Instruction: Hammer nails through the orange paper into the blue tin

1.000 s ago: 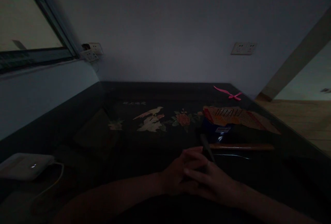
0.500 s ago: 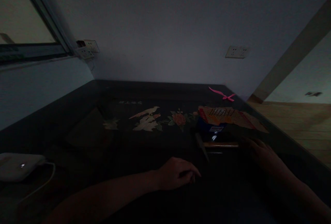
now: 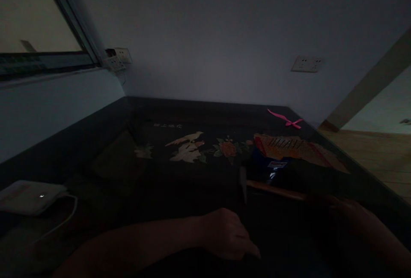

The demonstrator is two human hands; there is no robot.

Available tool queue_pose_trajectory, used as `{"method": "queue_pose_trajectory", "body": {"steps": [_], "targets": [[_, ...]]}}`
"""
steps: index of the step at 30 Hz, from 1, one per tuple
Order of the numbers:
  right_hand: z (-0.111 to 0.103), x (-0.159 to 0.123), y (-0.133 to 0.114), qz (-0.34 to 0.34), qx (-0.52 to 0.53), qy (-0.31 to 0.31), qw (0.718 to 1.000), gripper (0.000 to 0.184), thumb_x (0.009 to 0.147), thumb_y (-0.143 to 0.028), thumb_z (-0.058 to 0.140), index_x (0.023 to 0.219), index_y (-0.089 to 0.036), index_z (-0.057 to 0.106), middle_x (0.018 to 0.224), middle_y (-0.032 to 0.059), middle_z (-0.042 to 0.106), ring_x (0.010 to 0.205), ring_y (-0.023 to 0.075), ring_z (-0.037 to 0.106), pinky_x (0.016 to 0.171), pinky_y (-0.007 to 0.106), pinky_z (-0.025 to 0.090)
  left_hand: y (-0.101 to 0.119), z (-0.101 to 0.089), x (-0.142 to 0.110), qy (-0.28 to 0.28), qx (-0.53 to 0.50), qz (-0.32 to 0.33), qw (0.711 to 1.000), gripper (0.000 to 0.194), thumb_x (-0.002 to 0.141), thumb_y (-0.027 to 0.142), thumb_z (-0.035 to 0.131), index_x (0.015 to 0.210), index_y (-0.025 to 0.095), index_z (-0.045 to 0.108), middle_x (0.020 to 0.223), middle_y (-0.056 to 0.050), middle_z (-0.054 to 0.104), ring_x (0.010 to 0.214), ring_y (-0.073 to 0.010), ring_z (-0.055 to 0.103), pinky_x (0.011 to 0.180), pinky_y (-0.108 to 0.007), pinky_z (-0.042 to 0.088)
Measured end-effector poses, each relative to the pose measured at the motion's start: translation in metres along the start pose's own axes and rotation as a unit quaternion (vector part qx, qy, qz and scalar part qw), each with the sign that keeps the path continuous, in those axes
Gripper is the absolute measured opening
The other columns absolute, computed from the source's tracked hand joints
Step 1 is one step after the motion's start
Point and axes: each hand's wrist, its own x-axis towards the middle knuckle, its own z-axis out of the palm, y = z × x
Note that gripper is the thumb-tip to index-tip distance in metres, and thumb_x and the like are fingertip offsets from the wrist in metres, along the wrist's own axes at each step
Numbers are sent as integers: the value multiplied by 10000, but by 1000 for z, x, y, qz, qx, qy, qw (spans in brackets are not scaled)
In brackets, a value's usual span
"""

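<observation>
Hammer (image 3: pixel 276 190) near right, head pointing left; right hand (image 3: pixel 355 211) looks wrapped round the handle's end, fingers dim. Left hand (image 3: pixel 226 235) curled, near centre, palm hidden, can't tell if gripping anything. For good control: firm wrap, head clear of blue box (image 3: pixel 263 159) just beyond. Count: 2 hands, 1 hammer, 1 blue box, 1 pink ribbon (image 3: pixel 288 122) far right.

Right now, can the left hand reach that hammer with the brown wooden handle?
Probably yes: only dark tabletop shows between the left hand and the hammer's head. The right hand is at the far end of the handle; shadow hides its grip.
</observation>
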Motion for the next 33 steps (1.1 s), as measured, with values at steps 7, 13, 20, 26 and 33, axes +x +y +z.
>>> {"method": "queue_pose_trajectory", "body": {"steps": [7, 13, 20, 26, 33], "targets": [[0, -18, -107, -175, -21, -160, 971, 585, 797, -51, 479, 1332, -283, 536, 1052, 82, 752, 840, 232, 736, 614, 312, 612, 13, 11, -4, -4, 29, 103, 994, 209, 874, 297, 552, 1017, 227, 687, 1038, 27, 719, 854, -104, 656, 723, -251, 470], [15, 16, -206, -235, -37, -213, 948, 535, 868, -119, 527, 1397, -168, 458, 860, 82, 734, 686, 205, 709, 545, 279, 550, 18, 26, -5, -46, 1, 124, 991, 147, 846, 256, 581, 829, 214, 721, 986, -9, 725, 960, -101, 653, 827, -160, 489], [38, 66, -274, -236, -31, -230, 944, 504, 916, -227, 533, 1405, -147, 443, 887, 92, 756, 744, 213, 708, 575, 271, 506, 18, 26, -5, -59, 3, 129, 990, 163, 859, 236, 571, 795, 215, 720, 949, -7, 725, 963, -108, 659, 829, -171, 513], [57, 112, -322, -183, -23, -233, 955, 298, 942, -333, 555, 1189, -168, 579, 1037, 56, 674, 801, 183, 674, 693, 375, 564, 12, 29, -8, -57, 6, 129, 990, 155, 833, 222, 612, 705, 208, 699, 961, -31, 720, 980, -112, 657, 854, -162, 509], [79, 148, -359, -135, 9, -221, 966, 303, 927, -302, 581, 1202, -175, 571, 1145, 74, 637, 900, 210, 657, 750, 408, 554, 12, 30, -10, -76, 0, 125, 989, 180, 867, 249, 568, 765, 222, 715, 1058, -18, 705, 1033, -111, 638, 872, -162, 498]]}}
